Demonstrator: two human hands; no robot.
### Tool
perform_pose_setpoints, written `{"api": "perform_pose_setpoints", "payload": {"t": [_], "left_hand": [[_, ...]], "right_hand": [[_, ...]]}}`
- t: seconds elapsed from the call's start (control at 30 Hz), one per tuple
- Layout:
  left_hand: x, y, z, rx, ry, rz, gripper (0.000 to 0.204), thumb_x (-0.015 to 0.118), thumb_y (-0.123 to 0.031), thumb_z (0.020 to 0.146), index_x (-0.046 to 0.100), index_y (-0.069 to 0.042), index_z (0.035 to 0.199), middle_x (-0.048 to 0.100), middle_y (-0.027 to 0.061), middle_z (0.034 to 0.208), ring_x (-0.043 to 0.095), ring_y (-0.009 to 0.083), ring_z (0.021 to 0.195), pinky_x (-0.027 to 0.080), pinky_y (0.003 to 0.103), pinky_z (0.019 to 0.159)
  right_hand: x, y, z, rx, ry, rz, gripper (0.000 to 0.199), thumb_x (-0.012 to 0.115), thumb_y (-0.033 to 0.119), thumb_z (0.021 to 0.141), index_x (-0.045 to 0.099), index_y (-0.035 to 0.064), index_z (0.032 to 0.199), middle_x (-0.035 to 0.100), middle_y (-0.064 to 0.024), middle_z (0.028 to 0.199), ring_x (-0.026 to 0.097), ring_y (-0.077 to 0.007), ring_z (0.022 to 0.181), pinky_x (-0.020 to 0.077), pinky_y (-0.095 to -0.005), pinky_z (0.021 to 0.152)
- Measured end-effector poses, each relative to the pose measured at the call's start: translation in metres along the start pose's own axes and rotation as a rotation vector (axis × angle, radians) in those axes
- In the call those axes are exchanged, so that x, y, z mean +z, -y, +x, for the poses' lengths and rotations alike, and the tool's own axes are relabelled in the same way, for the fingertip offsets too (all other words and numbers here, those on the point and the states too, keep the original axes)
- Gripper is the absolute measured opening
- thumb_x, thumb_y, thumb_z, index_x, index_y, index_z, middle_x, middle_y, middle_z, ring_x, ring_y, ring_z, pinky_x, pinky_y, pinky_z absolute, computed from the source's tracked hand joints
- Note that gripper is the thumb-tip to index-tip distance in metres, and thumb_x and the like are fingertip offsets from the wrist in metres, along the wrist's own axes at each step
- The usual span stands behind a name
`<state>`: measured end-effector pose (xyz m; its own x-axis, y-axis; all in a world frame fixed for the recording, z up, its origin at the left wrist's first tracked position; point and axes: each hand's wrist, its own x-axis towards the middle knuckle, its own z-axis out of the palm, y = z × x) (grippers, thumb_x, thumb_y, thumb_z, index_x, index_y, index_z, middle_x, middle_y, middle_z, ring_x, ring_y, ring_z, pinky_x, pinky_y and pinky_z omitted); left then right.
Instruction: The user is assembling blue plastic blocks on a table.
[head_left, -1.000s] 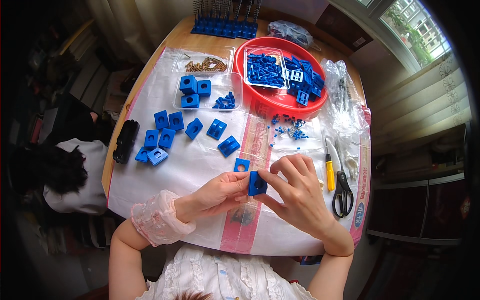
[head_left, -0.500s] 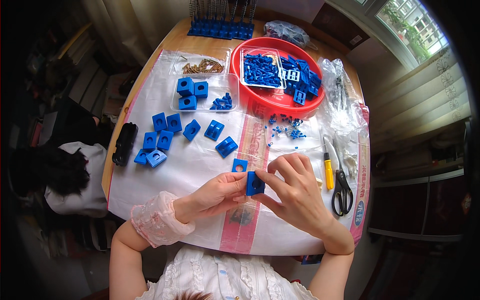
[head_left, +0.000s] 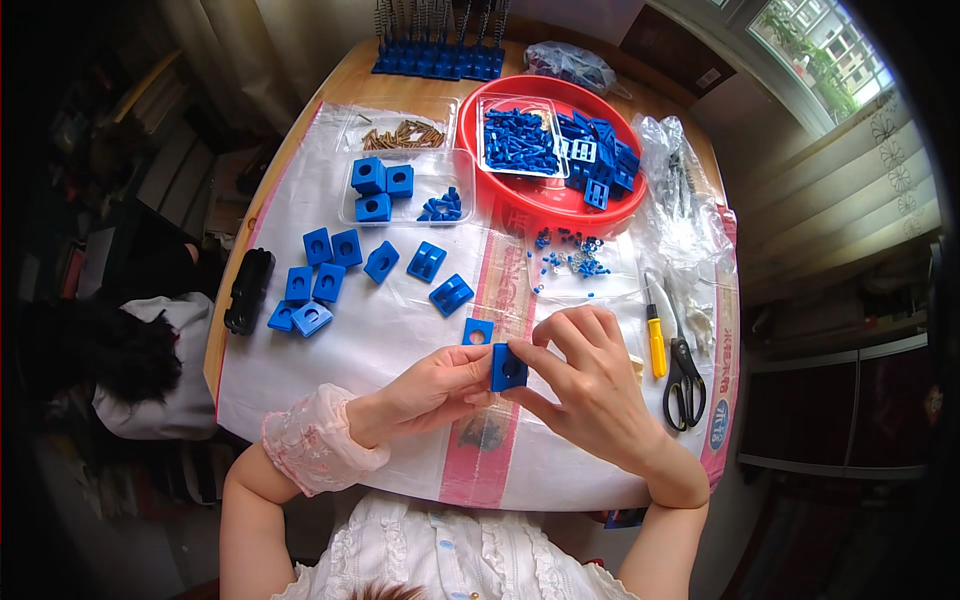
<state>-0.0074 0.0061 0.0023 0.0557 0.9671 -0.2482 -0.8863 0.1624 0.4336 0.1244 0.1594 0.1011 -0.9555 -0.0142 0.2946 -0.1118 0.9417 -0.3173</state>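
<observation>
Between my two hands, above the near part of the table, is a blue plastic block with a round hole (head_left: 509,368). My left hand (head_left: 440,388) pinches its left side between thumb and fingers. From the right, my right hand (head_left: 585,375) grips it with the index finger at the top edge and the thumb lower down. Just beyond it lies a flat blue piece with a hole (head_left: 478,332). Farther left, several loose blue blocks (head_left: 327,283) rest on the white sheet, with two slotted blue pieces (head_left: 452,295) closer to my hands.
A red basin (head_left: 560,207) holds a tray of small blue parts (head_left: 520,140). Clear trays contain brass-coloured screws (head_left: 404,135) and blue blocks (head_left: 368,175). At right lie a yellow screwdriver (head_left: 656,345) and black scissors (head_left: 685,385); at left, a black case (head_left: 250,290). Another person (head_left: 150,360) is at far left.
Both hands keep the same grip on the blue block. The whole view has shifted very slightly; nothing on the table has visibly moved.
</observation>
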Motion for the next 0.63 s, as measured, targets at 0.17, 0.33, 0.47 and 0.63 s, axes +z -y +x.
{"api": "perform_pose_setpoints", "payload": {"t": [0.17, 0.33, 0.47, 0.63], "left_hand": [[-0.0034, 0.0015, 0.0005, 0.013, 0.019, 0.005, 0.033, 0.048, -0.024, 0.101, 0.052, 0.0, 0.124, 0.057, 0.0005, 0.1, 0.041, 0.0051, 0.071, 0.04, 0.017, 0.065], [-0.0028, 0.0013, 0.0008, 0.011, 0.015, 0.015, 0.033, 0.048, -0.024, 0.101, 0.052, -0.001, 0.125, 0.058, 0.0004, 0.101, 0.042, 0.0051, 0.071, 0.041, 0.017, 0.066], [-0.0026, 0.0015, 0.0012, 0.002, -0.014, 0.017, 0.033, 0.048, -0.024, 0.101, 0.052, -0.002, 0.125, 0.058, 0.0004, 0.102, 0.042, 0.0051, 0.071, 0.041, 0.017, 0.066], [-0.0048, 0.0024, 0.0018, 0.004, 0.007, 0.019, 0.034, 0.048, -0.024, 0.101, 0.051, -0.002, 0.127, 0.059, 0.0012, 0.104, 0.043, 0.0053, 0.071, 0.042, 0.017, 0.066]], "right_hand": [[0.0003, 0.0005, 0.0004, 0.006, 0.005, 0.003, 0.045, 0.079, 0.021, 0.066, 0.06, 0.0048, 0.103, 0.052, -0.007, 0.092, 0.051, -0.0251, 0.093, 0.0376, -0.0407, 0.088], [0.0012, 0.0005, 0.0, 0.01, 0.0, 0.005, 0.044, 0.079, 0.02, 0.066, 0.061, 0.0047, 0.103, 0.052, -0.007, 0.092, 0.052, -0.0251, 0.093, 0.0378, -0.0407, 0.088], [0.002, -0.0004, 0.0, 0.009, 0.0, 0.005, 0.044, 0.079, 0.02, 0.066, 0.061, 0.0045, 0.103, 0.052, -0.0071, 0.092, 0.052, -0.0252, 0.093, 0.0379, -0.0407, 0.089], [0.0027, -0.0008, -0.0003, 0.011, 0.005, 0.01, 0.044, 0.078, 0.02, 0.067, 0.061, 0.0042, 0.104, 0.053, -0.0074, 0.093, 0.051, -0.0254, 0.093, 0.0379, -0.0409, 0.089]]}}
